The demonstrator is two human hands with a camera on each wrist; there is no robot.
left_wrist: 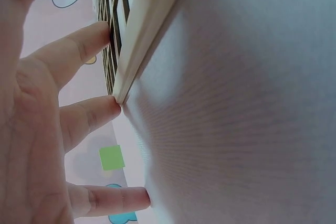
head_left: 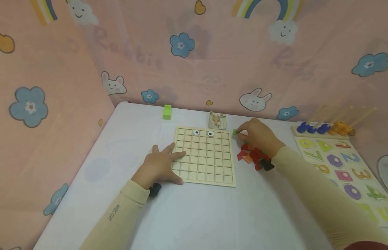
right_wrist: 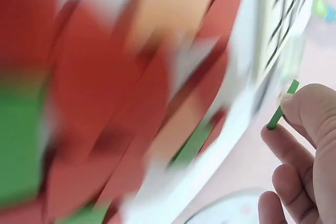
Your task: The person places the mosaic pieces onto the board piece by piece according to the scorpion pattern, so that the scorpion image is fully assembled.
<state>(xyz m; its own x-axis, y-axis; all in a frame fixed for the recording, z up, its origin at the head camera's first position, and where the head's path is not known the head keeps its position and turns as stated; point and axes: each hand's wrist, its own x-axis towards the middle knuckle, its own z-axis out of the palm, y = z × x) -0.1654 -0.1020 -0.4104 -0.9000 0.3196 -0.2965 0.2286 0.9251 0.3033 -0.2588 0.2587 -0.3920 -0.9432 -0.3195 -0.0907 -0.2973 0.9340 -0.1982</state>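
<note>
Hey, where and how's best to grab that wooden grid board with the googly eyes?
Probably hold the wooden grid board by its left and right edges, coming from the near side: it lies flat and wide. The left hand touches the left edge; at the right, keep to the near corner, clear of the mostly red pieces.

Board (head_left: pixel 203 157) from above (wrist views closer)

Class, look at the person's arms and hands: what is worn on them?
The left hand and right hand wear no gloves. The left sleeve and right sleeve are long and beige, the left with small dark lettering. A black object shows at each wrist.
</note>
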